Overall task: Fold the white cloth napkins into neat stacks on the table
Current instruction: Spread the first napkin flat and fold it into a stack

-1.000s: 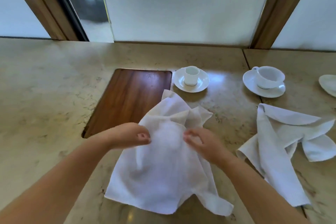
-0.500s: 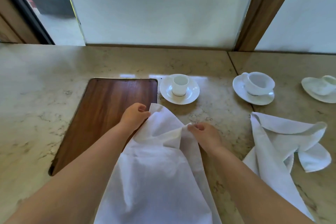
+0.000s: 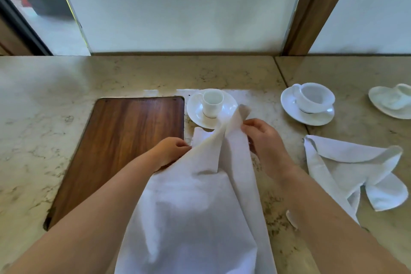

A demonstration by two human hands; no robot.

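Lying between both forearms on the table (image 3: 44, 87): white napkin (image 3: 195, 218) | left hand (image 3: 170, 151) pinches its left edge | right hand (image 3: 261, 138) pinches raised far corner | cup on saucer (image 3: 211, 107) just behind | second napkin (image 3: 347, 167) crumpled at right

Soft daylight comes through the frosted window (image 3: 184, 6) ahead, leaving pale glare patches on the stone table (image 3: 44, 95). Shadows are faint. Wide-angle bending shows at the edges, with slight overall softness.
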